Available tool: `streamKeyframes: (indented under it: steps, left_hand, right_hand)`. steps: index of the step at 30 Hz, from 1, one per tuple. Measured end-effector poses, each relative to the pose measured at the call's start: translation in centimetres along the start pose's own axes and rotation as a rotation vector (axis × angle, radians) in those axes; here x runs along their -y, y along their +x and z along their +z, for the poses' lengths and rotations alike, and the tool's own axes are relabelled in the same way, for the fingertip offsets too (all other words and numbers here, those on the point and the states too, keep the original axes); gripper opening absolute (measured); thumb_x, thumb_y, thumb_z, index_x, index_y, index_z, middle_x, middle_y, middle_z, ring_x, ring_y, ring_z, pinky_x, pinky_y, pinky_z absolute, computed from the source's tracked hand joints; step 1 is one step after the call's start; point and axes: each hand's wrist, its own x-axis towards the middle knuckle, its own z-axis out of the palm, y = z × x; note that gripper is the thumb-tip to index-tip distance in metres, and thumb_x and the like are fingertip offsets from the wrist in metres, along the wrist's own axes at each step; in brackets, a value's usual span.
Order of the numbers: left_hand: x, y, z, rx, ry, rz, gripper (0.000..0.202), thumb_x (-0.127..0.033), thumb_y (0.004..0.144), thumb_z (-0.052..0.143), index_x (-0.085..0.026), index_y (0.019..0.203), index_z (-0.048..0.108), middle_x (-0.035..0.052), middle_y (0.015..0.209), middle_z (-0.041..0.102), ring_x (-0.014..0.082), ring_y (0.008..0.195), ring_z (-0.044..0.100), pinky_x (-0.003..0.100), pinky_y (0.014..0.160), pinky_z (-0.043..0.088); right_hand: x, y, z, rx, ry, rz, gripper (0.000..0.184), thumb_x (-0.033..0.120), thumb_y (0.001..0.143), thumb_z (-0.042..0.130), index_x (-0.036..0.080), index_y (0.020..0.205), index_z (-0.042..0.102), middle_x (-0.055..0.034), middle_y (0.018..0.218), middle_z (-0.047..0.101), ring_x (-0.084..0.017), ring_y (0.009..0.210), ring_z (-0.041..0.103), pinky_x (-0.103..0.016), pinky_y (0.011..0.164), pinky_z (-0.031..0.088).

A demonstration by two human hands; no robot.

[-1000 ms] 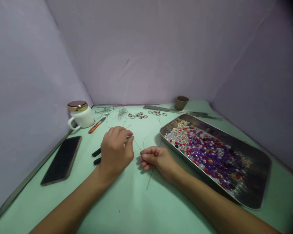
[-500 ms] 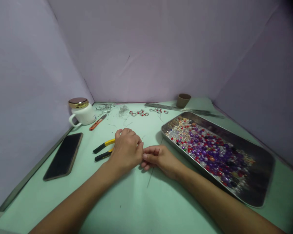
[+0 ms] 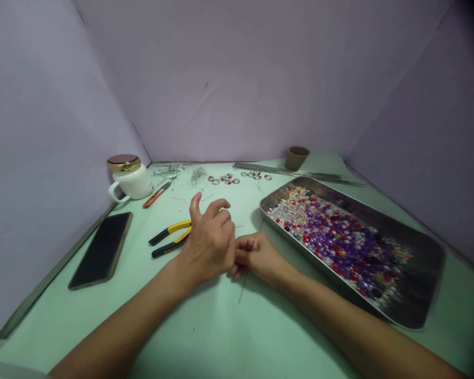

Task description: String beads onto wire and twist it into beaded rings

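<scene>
Left of tray (image 3: 423, 273): left hand (image 3: 212, 242), tips on its far side hidden; anything between hands, cannot tell. Right hand (image 3: 258, 259), nearer tray: fingertips partly covered by left. Pliers (image 3: 177, 226), farther left of tray: head behind left hand, handle lettering too small to read. In tray: lower beads (image 3: 339, 245) buried. Far left beyond tray: wire scraps (image 3: 169, 171) too fine to count. Forearms (image 3: 122, 318) cut off below.
</scene>
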Motion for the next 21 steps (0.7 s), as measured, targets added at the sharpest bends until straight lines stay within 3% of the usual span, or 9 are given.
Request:
streamKeyframes:
  steps: [3, 6, 8, 10, 12, 17, 21]
  left_hand:
    - [-0.1, 0.3, 0.2, -0.040, 0.012, 0.012, 0.019, -0.011, 0.072, 0.042, -0.016, 0.057, 0.053, 0.0038, 0.064, 0.056, 0.0254, 0.103, 0.047, 0.057, 0.097, 0.010]
    - [0.0, 0.6, -0.7, -0.161, 0.032, -0.084, 0.015, -0.014, 0.074, 0.046, -0.017, 0.066, 0.058, 0.0043, 0.076, 0.061, 0.0260, 0.104, 0.047, 0.055, 0.096, 0.016]
    - [0.0, 0.6, -1.6, -0.311, 0.018, -0.194, 0.009, -0.016, 0.073, 0.050, -0.018, 0.072, 0.059, 0.0053, 0.084, 0.062, 0.0238, 0.097, 0.050, 0.047, 0.091, 0.030]
    - [-0.1, 0.5, -2.5, -0.381, -0.064, -0.325, 0.010, -0.016, 0.073, 0.051, -0.017, 0.076, 0.060, 0.0054, 0.083, 0.063, 0.0191, 0.083, 0.055, 0.035, 0.078, 0.042]
    - [-0.3, 0.5, -3.1, -0.280, -0.206, -0.474, 0.013, -0.016, 0.073, 0.050, -0.017, 0.077, 0.062, 0.0039, 0.078, 0.064, 0.0155, 0.072, 0.057, 0.028, 0.067, 0.045]
    - [-0.6, 0.8, -2.3, 0.188, -0.525, -0.838, 0.015, -0.017, 0.067, 0.051, -0.017, 0.074, 0.065, 0.0021, 0.064, 0.064, 0.0150, 0.059, 0.058, 0.026, 0.055, 0.045]
    - [0.0, 0.9, -1.2, 0.329, -0.744, -1.005, 0.012, -0.018, 0.064, 0.054, -0.015, 0.073, 0.061, -0.0009, 0.050, 0.057, 0.0118, 0.044, 0.051, 0.024, 0.043, 0.041]
  right_hand:
    - [0.1, 0.0, 0.0, -0.012, 0.046, -0.016, 0.018, 0.022, 0.059, 0.069, 0.012, 0.051, 0.057, -0.0006, 0.042, 0.056, -0.008, 0.036, 0.051, -0.020, 0.039, 0.044]
    - [0.3, 0.0, -0.2, -0.056, 0.177, -0.017, 0.021, 0.028, 0.057, 0.072, 0.011, 0.057, 0.059, -0.0019, 0.049, 0.059, -0.009, 0.041, 0.054, -0.020, 0.042, 0.046]
    - [0.5, 0.0, -0.4, -0.085, 0.232, -0.018, 0.023, 0.029, 0.057, 0.073, 0.011, 0.063, 0.061, -0.0029, 0.054, 0.061, -0.009, 0.044, 0.056, -0.021, 0.044, 0.047]
    - [0.6, -0.1, -0.5, -0.101, 0.248, -0.017, 0.024, 0.030, 0.057, 0.074, 0.011, 0.066, 0.062, -0.0033, 0.057, 0.062, -0.010, 0.046, 0.056, -0.022, 0.046, 0.047]
    - [0.5, -0.1, -0.5, -0.104, 0.245, -0.023, 0.024, 0.030, 0.057, 0.074, 0.011, 0.066, 0.062, -0.0032, 0.057, 0.062, -0.010, 0.046, 0.057, -0.023, 0.046, 0.047]
    - [0.3, -0.1, -0.4, -0.084, 0.223, -0.029, 0.026, 0.031, 0.057, 0.075, 0.010, 0.069, 0.062, -0.0039, 0.058, 0.063, -0.011, 0.047, 0.057, -0.023, 0.046, 0.046]
    - [0.3, -0.1, -0.5, -0.067, 0.213, -0.031, 0.026, 0.032, 0.058, 0.074, 0.010, 0.067, 0.062, -0.0038, 0.058, 0.062, -0.010, 0.047, 0.057, -0.023, 0.046, 0.046]
